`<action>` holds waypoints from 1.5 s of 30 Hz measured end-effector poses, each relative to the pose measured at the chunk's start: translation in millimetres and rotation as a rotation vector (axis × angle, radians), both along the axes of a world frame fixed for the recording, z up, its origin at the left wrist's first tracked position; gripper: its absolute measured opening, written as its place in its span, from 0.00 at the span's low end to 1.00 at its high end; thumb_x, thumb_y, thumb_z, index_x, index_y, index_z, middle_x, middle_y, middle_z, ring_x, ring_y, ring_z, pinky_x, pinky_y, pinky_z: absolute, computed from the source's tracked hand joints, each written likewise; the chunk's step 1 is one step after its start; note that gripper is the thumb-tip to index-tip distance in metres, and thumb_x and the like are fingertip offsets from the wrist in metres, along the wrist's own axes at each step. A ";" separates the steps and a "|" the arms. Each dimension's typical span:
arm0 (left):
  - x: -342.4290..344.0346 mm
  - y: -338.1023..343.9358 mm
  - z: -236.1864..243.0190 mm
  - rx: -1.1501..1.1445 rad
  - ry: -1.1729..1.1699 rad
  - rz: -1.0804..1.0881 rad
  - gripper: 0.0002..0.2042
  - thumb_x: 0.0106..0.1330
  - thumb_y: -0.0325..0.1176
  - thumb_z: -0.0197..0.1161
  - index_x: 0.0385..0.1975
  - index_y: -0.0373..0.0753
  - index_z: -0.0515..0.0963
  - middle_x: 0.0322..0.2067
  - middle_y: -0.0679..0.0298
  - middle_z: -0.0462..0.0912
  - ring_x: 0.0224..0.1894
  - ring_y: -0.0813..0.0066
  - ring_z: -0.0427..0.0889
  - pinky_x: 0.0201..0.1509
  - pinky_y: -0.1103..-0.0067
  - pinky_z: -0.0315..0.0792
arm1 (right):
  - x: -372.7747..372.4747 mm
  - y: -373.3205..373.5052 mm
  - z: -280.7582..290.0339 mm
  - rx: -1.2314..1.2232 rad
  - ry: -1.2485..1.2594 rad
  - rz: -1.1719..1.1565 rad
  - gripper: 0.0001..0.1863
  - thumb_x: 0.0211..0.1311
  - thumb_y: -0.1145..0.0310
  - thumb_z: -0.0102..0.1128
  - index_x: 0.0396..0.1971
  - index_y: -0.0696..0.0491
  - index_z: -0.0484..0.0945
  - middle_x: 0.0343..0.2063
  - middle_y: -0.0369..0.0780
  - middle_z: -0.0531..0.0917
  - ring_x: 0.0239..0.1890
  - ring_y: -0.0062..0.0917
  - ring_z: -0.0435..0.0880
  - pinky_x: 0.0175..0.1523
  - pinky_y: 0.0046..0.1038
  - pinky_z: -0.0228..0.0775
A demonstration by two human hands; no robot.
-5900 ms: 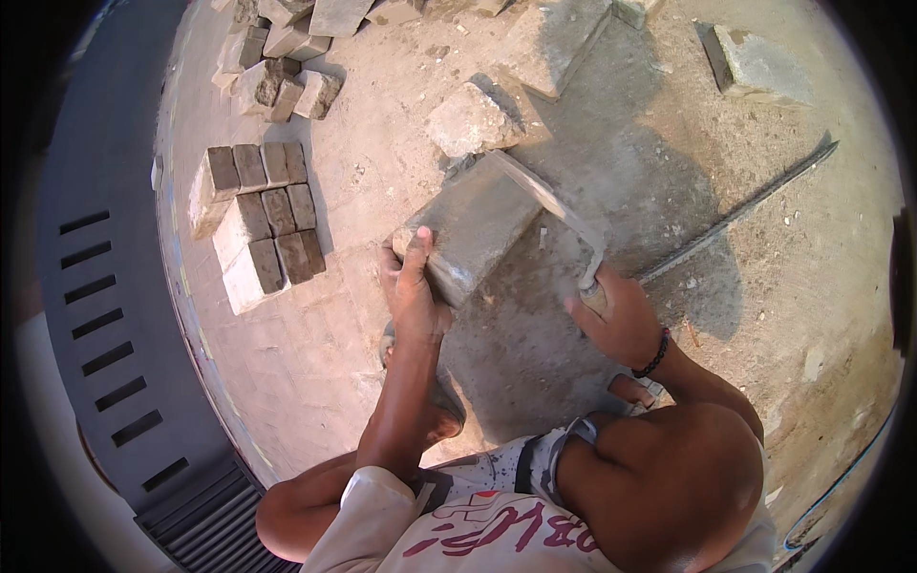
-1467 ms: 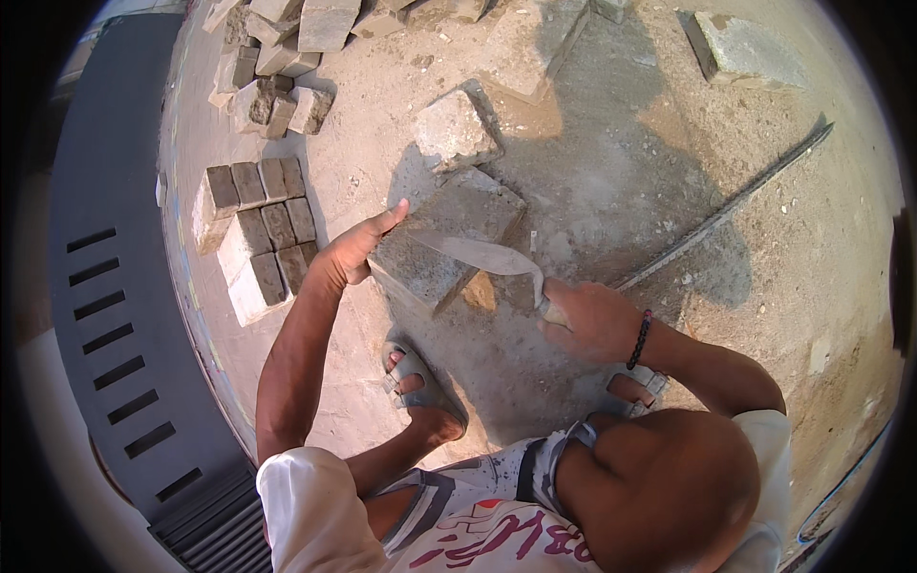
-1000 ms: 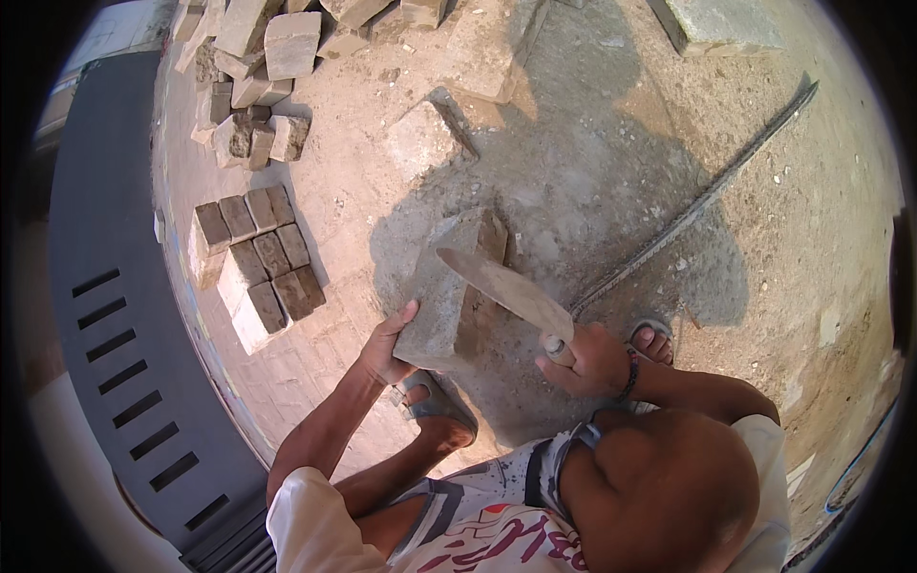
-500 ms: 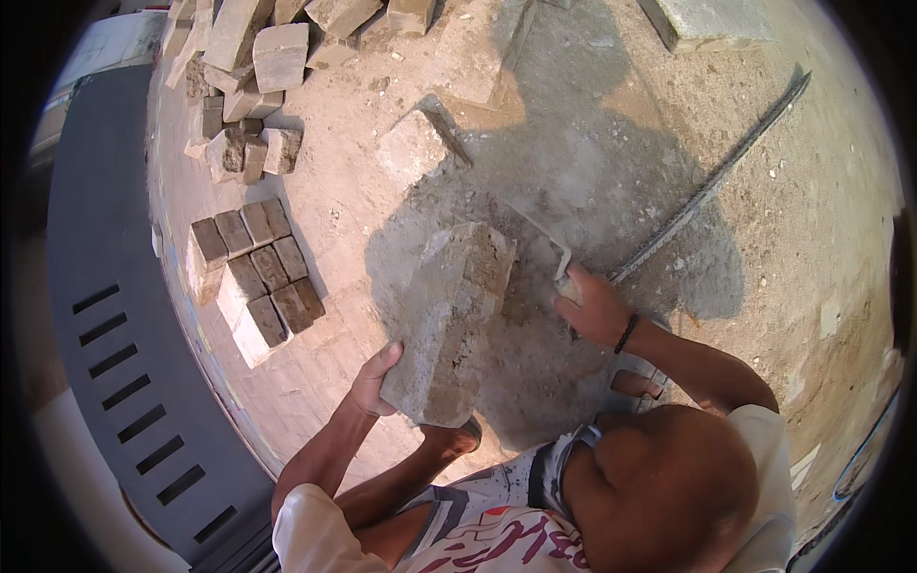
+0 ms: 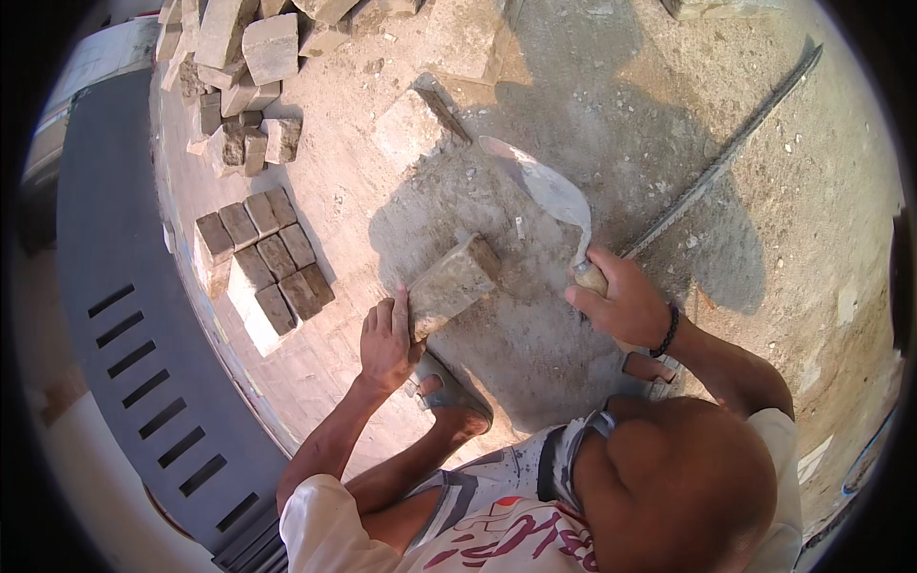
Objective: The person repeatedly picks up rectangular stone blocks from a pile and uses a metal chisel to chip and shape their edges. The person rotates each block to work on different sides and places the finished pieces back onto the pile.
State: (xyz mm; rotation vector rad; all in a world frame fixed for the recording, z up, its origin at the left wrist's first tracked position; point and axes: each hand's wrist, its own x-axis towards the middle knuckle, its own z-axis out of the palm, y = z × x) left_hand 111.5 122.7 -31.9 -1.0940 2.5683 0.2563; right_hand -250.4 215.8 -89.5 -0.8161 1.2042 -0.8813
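Below me, a rough, dusty brick [image 5: 451, 286] lies slanted on or just above the ground, its far end pointing up and to the right. My left hand [image 5: 387, 339] grips its near end, with fingers along the side. In my right hand [image 5: 626, 301], the fingers wrap round the wooden handle of a trowel [image 5: 544, 186]. The trowel's curved metal blade reaches out to the left over the ground, beyond the brick and apart from it. Whether the brick's underside touches the ground is hidden.
Neatly stacked bricks [image 5: 272, 258] stand at the left, with a loose brick pile [image 5: 272, 48] behind. A pale block [image 5: 413, 124] sits ahead. A long ribbed bar [image 5: 731, 143] lies at the right. A dark slotted panel [image 5: 105, 239] runs along the left; my sandalled foot [image 5: 457, 396] is near the brick.
The brick, raised close and large before, is now lower and farther off in my left hand. The trowel blade has turned to show its broad face, rising slightly with my right hand.
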 end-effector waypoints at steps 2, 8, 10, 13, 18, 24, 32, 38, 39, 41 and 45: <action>12.9 12.5 -23.5 0.051 0.062 0.129 0.50 0.46 0.32 0.76 0.69 0.27 0.53 0.47 0.47 0.72 0.47 0.47 0.74 0.51 0.63 0.72 | 8.7 14.4 -0.3 -0.088 0.090 0.002 0.21 0.60 0.63 0.62 0.46 0.62 0.73 0.27 0.50 0.83 0.30 0.42 0.85 0.38 0.39 0.74; 19.9 28.1 -36.9 0.097 0.090 0.299 0.45 0.45 0.32 0.76 0.64 0.26 0.59 0.42 0.47 0.72 0.45 0.46 0.74 0.49 0.62 0.72 | 44.8 33.4 -1.6 -0.116 0.181 0.238 0.20 0.61 0.61 0.60 0.42 0.63 0.73 0.25 0.53 0.81 0.31 0.46 0.84 0.37 0.43 0.73; 20.1 23.9 -37.2 0.113 0.089 0.295 0.43 0.47 0.34 0.76 0.63 0.26 0.60 0.42 0.47 0.71 0.45 0.47 0.74 0.49 0.62 0.72 | 61.7 25.3 -19.4 -0.135 0.198 0.383 0.20 0.61 0.60 0.59 0.40 0.64 0.72 0.25 0.55 0.80 0.31 0.48 0.84 0.38 0.44 0.73; 22.0 18.7 -32.5 0.185 0.158 0.312 0.40 0.54 0.42 0.73 0.62 0.26 0.62 0.42 0.47 0.71 0.45 0.50 0.74 0.49 0.63 0.72 | 53.8 -22.2 -43.4 0.280 0.030 0.465 0.20 0.62 0.61 0.58 0.39 0.65 0.71 0.25 0.57 0.80 0.33 0.52 0.82 0.40 0.46 0.72; 42.9 -15.3 -35.9 0.543 0.419 0.539 0.38 0.64 0.55 0.64 0.64 0.30 0.64 0.48 0.49 0.73 0.48 0.56 0.74 0.54 0.65 0.71 | 63.5 -24.3 -28.7 -0.207 0.192 0.340 0.18 0.62 0.63 0.56 0.40 0.65 0.71 0.22 0.52 0.81 0.26 0.46 0.83 0.37 0.43 0.74; 23.3 -23.6 -56.2 0.750 0.476 0.589 0.47 0.52 0.57 0.74 0.68 0.34 0.62 0.59 0.47 0.69 0.64 0.51 0.68 0.68 0.65 0.62 | 61.7 -46.8 -39.8 0.222 0.031 0.443 0.20 0.62 0.63 0.58 0.44 0.65 0.72 0.23 0.53 0.80 0.27 0.44 0.83 0.37 0.42 0.73; 3.2 19.1 -45.7 0.540 0.485 0.502 0.46 0.54 0.51 0.74 0.68 0.30 0.60 0.65 0.39 0.64 0.66 0.45 0.66 0.68 0.61 0.62 | 81.7 3.8 -44.8 0.053 0.109 0.343 0.20 0.62 0.64 0.57 0.45 0.65 0.72 0.28 0.57 0.81 0.33 0.50 0.83 0.41 0.43 0.73; 7.4 54.6 -55.0 0.309 0.536 0.347 0.40 0.66 0.53 0.62 0.68 0.28 0.59 0.64 0.35 0.63 0.64 0.37 0.66 0.67 0.58 0.62 | 55.1 4.8 10.2 -0.059 0.016 0.298 0.22 0.62 0.63 0.58 0.48 0.64 0.71 0.35 0.59 0.82 0.41 0.54 0.82 0.47 0.43 0.73; 5.8 55.1 -54.3 0.295 0.538 0.338 0.39 0.67 0.53 0.61 0.68 0.28 0.59 0.64 0.35 0.63 0.64 0.36 0.66 0.67 0.58 0.62 | 55.3 15.7 11.3 -0.059 0.003 0.365 0.22 0.62 0.63 0.58 0.49 0.64 0.71 0.36 0.58 0.82 0.42 0.53 0.82 0.47 0.43 0.73; 0.5 54.4 -53.0 0.298 0.533 0.335 0.38 0.69 0.52 0.59 0.68 0.28 0.59 0.64 0.35 0.62 0.64 0.36 0.65 0.67 0.58 0.62 | 55.2 33.0 -11.2 -0.024 0.056 0.407 0.22 0.62 0.63 0.57 0.50 0.63 0.71 0.36 0.58 0.82 0.42 0.53 0.82 0.47 0.44 0.72; 10.9 50.0 -51.3 0.411 0.556 0.410 0.38 0.68 0.51 0.61 0.69 0.30 0.59 0.66 0.36 0.59 0.66 0.39 0.63 0.68 0.59 0.60 | 53.8 21.3 -46.5 -0.025 0.138 0.339 0.23 0.62 0.62 0.57 0.50 0.63 0.71 0.34 0.57 0.83 0.40 0.53 0.83 0.46 0.46 0.72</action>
